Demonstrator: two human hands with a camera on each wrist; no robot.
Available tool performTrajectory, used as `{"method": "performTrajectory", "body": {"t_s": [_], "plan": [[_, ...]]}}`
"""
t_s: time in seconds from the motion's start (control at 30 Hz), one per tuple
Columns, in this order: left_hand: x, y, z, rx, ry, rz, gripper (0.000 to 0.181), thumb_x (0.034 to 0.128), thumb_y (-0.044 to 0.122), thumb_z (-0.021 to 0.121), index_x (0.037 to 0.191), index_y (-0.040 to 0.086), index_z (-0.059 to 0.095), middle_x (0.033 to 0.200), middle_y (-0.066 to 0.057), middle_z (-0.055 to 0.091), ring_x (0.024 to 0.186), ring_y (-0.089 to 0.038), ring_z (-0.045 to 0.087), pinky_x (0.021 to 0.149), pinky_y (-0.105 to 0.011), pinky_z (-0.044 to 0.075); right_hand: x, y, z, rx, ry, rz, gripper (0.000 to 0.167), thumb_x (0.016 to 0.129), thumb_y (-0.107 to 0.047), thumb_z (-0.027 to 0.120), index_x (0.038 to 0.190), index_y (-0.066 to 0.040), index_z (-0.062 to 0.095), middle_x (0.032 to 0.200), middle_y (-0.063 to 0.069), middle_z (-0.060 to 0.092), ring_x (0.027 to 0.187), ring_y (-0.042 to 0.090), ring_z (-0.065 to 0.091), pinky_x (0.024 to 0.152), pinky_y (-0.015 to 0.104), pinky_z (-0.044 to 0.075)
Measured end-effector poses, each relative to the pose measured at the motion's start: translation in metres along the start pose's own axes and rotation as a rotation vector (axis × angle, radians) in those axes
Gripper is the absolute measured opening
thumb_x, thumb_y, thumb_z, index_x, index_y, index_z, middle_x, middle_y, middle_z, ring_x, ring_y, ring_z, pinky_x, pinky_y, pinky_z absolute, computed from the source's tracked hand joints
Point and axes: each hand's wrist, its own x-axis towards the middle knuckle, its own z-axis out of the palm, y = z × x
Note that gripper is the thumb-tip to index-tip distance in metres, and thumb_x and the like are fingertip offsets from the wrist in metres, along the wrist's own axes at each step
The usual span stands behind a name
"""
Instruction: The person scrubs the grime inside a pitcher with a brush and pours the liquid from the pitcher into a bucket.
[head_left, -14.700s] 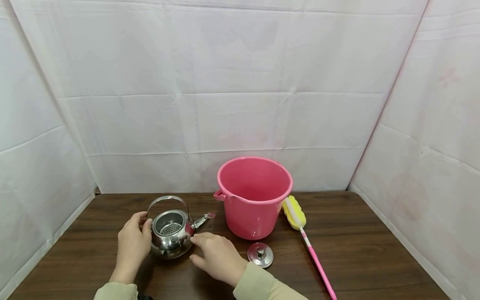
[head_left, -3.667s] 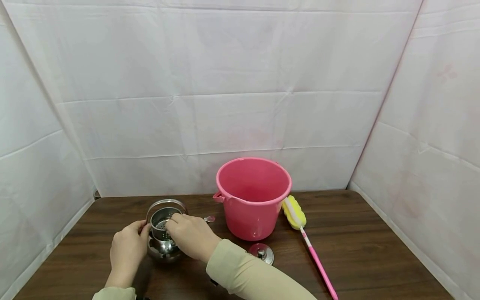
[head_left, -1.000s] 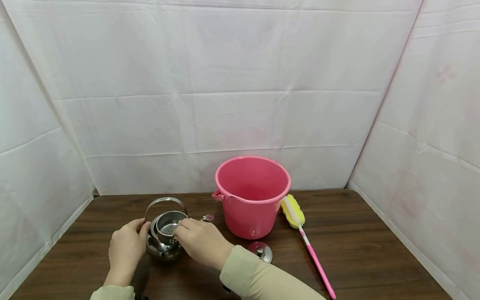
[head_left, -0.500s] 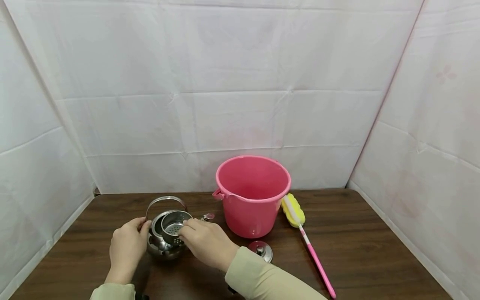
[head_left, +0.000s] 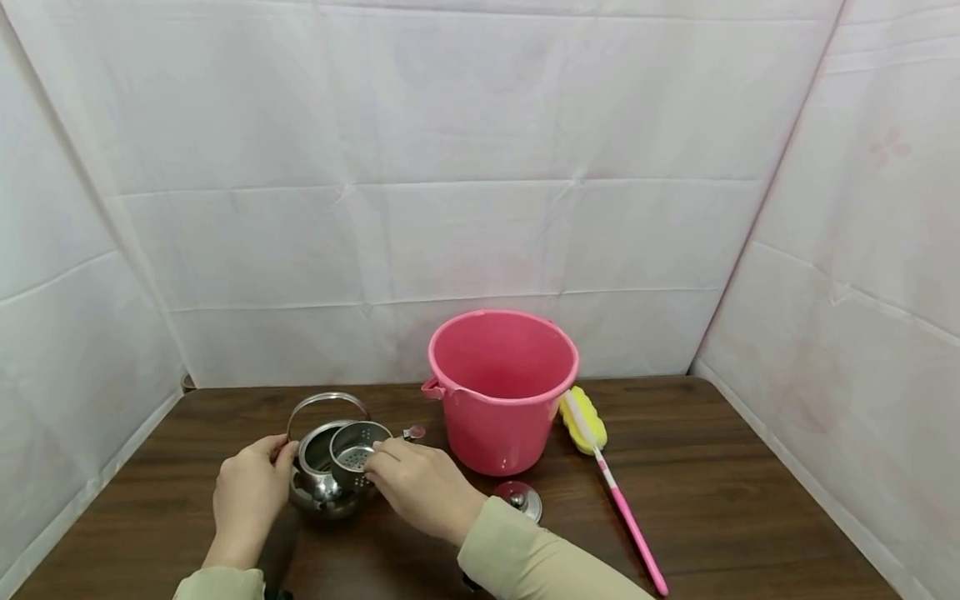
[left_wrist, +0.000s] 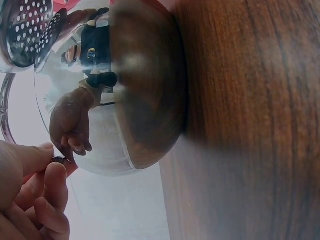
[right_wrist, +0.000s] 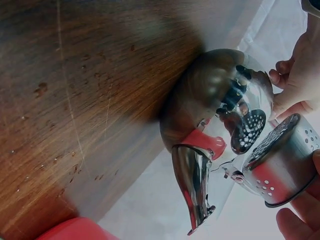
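My left hand (head_left: 251,492) pinched the handle (head_left: 328,396) at its left foot, steadying the kettle (head_left: 322,497) upright on the worktop (head_left: 720,508). Just above its right shoulder was the perforated strainer (head_left: 354,457), pinched by my right hand (head_left: 427,490); holding it level, clear of the spout (right_wrist: 191,187), seemed wisest.

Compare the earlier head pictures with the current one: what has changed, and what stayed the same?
The strainer rose out of the kettle and shifted right; the right hand, at first off it, now grips it. The left hand still holds the kettle; the lid, bucket and brush stayed put.
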Motion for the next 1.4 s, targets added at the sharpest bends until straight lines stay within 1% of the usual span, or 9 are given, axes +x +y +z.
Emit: {"method": "performTrajectory", "body": {"t_s": [0.1,0.27,0.43,0.5,0.67,0.77,0.9,1.13,1.4], "plan": [[0.000,0.000,-0.001,0.002,-0.008,-0.005,0.026,0.0905,0.017,0.061,0.104,-0.004,0.068,0.096,-0.025,0.069,0.084,-0.049,0.063,0.058,-0.054,0.048,-0.002,0.001,-0.001,-0.006,-0.002,0.000,0.005,0.086,-0.019,0.069,0.090,-0.017,0.067,0.091,-0.007,0.065,0.088,0.003,0.064,0.078,0.012,0.051],[0.000,0.000,-0.001,0.003,-0.029,-0.014,0.027,0.0914,0.018,0.060,0.106,-0.003,0.068,0.096,-0.024,0.069,0.082,-0.047,0.064,0.055,-0.052,0.048,-0.006,0.002,0.000,-0.025,0.007,-0.004,0.005,0.086,-0.020,0.069,0.090,-0.019,0.067,0.089,-0.008,0.064,0.084,0.001,0.064,0.075,0.011,0.050],[0.001,0.000,-0.001,0.006,-0.036,-0.009,0.028,0.0922,0.018,0.059,0.107,-0.004,0.067,0.097,-0.025,0.069,0.082,-0.046,0.064,0.056,-0.052,0.049,-0.008,0.004,-0.003,-0.056,0.025,-0.021,0.006,0.084,-0.021,0.070,0.089,-0.020,0.067,0.088,-0.009,0.064,0.082,0.001,0.064,0.075,0.011,0.050],[0.002,0.000,0.000,0.007,-0.028,-0.003,0.028,0.0919,0.018,0.059,0.106,-0.004,0.067,0.097,-0.025,0.068,0.083,-0.047,0.064,0.057,-0.052,0.049,-0.009,0.005,-0.004,-0.061,0.029,-0.023,0.006,0.084,-0.020,0.070,0.089,-0.020,0.067,0.088,-0.009,0.064,0.081,0.001,0.065,0.075,0.011,0.050],[0.002,-0.001,-0.001,0.006,-0.028,-0.004,0.027,0.0917,0.017,0.059,0.106,-0.004,0.067,0.097,-0.025,0.069,0.083,-0.048,0.064,0.056,-0.052,0.049,-0.012,0.005,-0.004,-0.034,0.026,-0.014,0.007,0.083,-0.018,0.071,0.090,-0.019,0.067,0.088,-0.009,0.064,0.080,0.001,0.064,0.074,0.012,0.050],[0.001,-0.001,-0.001,0.012,-0.041,-0.008,0.028,0.0920,0.017,0.059,0.107,-0.005,0.067,0.098,-0.025,0.068,0.085,-0.048,0.063,0.058,-0.053,0.049,-0.014,0.005,-0.004,-0.025,0.029,-0.012,0.008,0.083,-0.018,0.071,0.090,-0.019,0.067,0.088,-0.009,0.064,0.079,0.001,0.064,0.073,0.012,0.051],[0.001,0.000,-0.001,0.020,-0.049,-0.012,0.028,0.0924,0.019,0.058,0.108,-0.004,0.067,0.099,-0.025,0.068,0.088,-0.049,0.063,0.059,-0.054,0.049,-0.017,0.007,-0.005,-0.044,0.036,-0.018,0.007,0.084,-0.019,0.071,0.090,-0.019,0.067,0.088,-0.009,0.064,0.080,0.002,0.065,0.075,0.012,0.051],[0.002,-0.001,0.001,0.016,-0.072,-0.018,0.030,0.0934,0.019,0.057,0.110,-0.004,0.066,0.100,-0.025,0.068,0.087,-0.049,0.063,0.059,-0.054,0.050,-0.020,0.009,-0.008,-0.030,0.049,-0.023,0.007,0.084,-0.018,0.070,0.089,-0.018,0.067,0.088,-0.009,0.064,0.079,0.002,0.064,0.075,0.012,0.051],[0.002,-0.001,0.000,0.026,-0.073,-0.021,0.030,0.0933,0.020,0.058,0.110,-0.003,0.066,0.101,-0.025,0.068,0.088,-0.049,0.062,0.059,-0.054,0.049,-0.024,0.010,-0.009,-0.021,0.064,-0.032,0.006,0.083,-0.017,0.070,0.088,-0.017,0.067,0.086,-0.009,0.064,0.081,0.003,0.064,0.076,0.013,0.051]]}}
